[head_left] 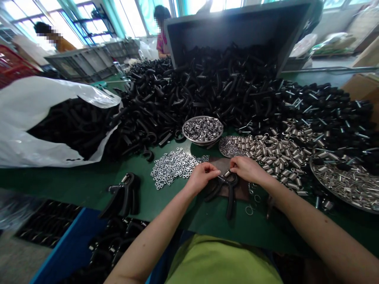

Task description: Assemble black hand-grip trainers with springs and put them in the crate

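Note:
A black hand grip strengthener point(231, 199) with two curved handles lies on a brown pad point(244, 189) at the table's near side. A small metal coil spring point(227, 172) sits across its top. My left hand point(201, 178) is closed in a pinch at the grip's upper left, by a small silver part. My right hand point(245, 169) pinches the grip's upper right, beside the spring's end. The fingertips hide what exactly they press on. A finished-looking black hand grip point(127, 195) stands on the table to the left.
Loose nuts point(174, 165) lie behind my left hand, below a bowl of metal parts point(203, 130). Springs point(275, 154) and a tray of screws point(352, 185) are at right. Black handles point(207, 86) heap behind, beneath a tipped grey bin point(237, 23). A white sack point(17, 118) stands left.

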The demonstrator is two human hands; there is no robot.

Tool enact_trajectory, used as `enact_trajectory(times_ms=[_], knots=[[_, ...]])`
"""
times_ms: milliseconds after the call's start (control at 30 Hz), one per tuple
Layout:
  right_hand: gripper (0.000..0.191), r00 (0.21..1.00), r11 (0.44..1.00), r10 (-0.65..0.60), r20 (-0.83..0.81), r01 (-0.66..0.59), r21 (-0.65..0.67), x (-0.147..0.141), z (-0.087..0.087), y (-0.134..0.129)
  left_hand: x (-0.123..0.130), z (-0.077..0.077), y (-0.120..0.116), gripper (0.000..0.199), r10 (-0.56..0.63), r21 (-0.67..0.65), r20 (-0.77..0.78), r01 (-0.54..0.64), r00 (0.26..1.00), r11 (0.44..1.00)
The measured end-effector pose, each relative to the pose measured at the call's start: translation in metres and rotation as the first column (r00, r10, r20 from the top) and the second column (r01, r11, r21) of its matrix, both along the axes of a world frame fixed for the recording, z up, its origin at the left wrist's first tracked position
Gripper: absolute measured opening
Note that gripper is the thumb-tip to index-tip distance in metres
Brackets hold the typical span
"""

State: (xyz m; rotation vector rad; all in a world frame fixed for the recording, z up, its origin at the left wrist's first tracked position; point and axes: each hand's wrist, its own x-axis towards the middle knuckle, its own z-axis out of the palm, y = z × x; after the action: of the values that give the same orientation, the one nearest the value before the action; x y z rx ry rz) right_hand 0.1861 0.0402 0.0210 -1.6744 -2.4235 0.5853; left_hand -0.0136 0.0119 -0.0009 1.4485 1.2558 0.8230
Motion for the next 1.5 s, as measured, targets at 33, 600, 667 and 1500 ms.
enact_trajectory(times_ms=[33, 600, 667, 1500], knots=[[0.005, 1.000, 1.000, 0.003, 0.027, -0.003, -0.006, -0.002, 0.003, 0.002, 0.003, 0.001, -0.001, 0.019, -0.024, 0.075, -0.072, 0.029, 0.997, 0.997], [0.031, 0.964, 0.957, -0.245, -0.106, 0.259, 0.134, 0.083, -0.010, -0.111, 0.023, -0.013, -0.006, 0.012, -0.158, 0.289, -0.356, 0.270, 0.921, 0.919], [0.037, 0.957, 0.946, -0.289, -0.025, 0.290, 0.143, 0.115, -0.024, -0.142, 0.024, -0.011, -0.004, 0.012, -0.194, 0.291, -0.367, 0.311, 0.910, 0.905], [0.039, 0.970, 0.948, -0.176, -0.169, 0.213, 0.237, 0.038, 0.017, -0.100, 0.027, -0.013, 0.005, 0.017, -0.196, 0.098, -0.319, 0.238, 0.927, 0.966]])
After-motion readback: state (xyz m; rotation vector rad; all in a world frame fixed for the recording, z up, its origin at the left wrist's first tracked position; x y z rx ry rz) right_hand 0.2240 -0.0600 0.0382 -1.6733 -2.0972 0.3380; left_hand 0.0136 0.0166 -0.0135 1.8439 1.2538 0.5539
